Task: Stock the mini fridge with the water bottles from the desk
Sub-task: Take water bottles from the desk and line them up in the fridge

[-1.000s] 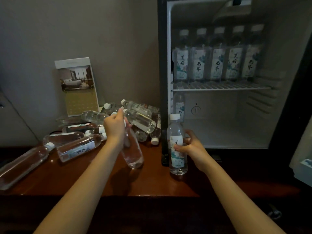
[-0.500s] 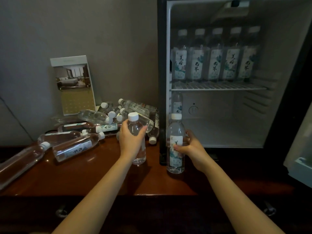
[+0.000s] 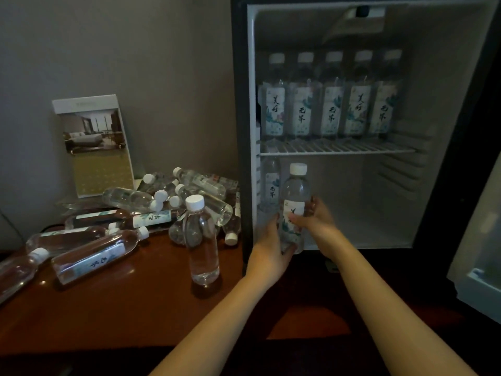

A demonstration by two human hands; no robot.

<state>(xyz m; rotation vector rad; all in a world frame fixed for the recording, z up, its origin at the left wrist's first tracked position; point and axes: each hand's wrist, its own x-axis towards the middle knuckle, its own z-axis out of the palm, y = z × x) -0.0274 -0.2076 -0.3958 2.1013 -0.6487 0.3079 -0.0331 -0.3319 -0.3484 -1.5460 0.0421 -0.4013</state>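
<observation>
— So, where do we have the water bottle [image 3: 295, 196] right now?

— We hold it upright with both hands at the front of the mini fridge [image 3: 241, 131], just at the mouth of the lower compartment [image 3: 352, 207]. Our left hand [image 3: 271, 246] curls round its lower part from the left. Our right hand [image 3: 315, 221] grips it from the right, with fingers on the label.

— Does its base sit on the fridge floor?

— We cannot tell, because our left hand covers the bottom of it.

— What do we see inside?

— Above, a row of five bottles [image 3: 332, 104] stands upright on the wire shelf [image 3: 339, 149], labels facing us. Below, a lone bottle [image 3: 272, 183] stands at the far left, just behind the one we hold. The door [image 3: 482, 253] hangs open at the right edge.

— And on the desk [image 3: 122, 308]?

— One upright bottle [image 3: 202, 240] stands near the fridge's left side, apart from both our hands. Behind it and to its left, a heap of bottles [image 3: 130, 199] lies on its sides, with some touching or crossing one another. A calendar card [image 3: 95, 147] leans against the wall behind them.
</observation>
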